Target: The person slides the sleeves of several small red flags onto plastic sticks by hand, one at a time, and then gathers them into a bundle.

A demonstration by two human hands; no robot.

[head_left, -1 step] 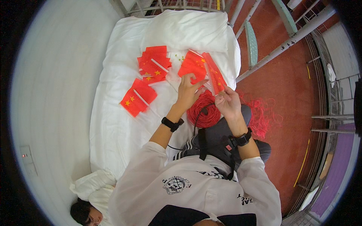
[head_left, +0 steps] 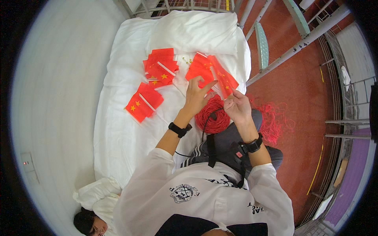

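Observation:
My right hand pinches the lower end of a small red paper flag with yellow stars and a white stick, held over the bed. Just left of it is my left hand, its thumb and curled forefinger apart beside the flag's stick. Behind the hands lies another red flag pile. Further left on the bed are a fanned stack of flags and a lower group of flags. Below my hands sits a coil of red cord, partly covered by a black cable.
White bedding and a pillow lie under everything. Small yellowish bits rest between the flag piles. Tangled red strands hang beside my knee. A metal ladder borders the bed's right. A person lies at lower left.
The held flag has swung slightly and its red sheet spreads wider to the right. Both hands stay nearly where they were.

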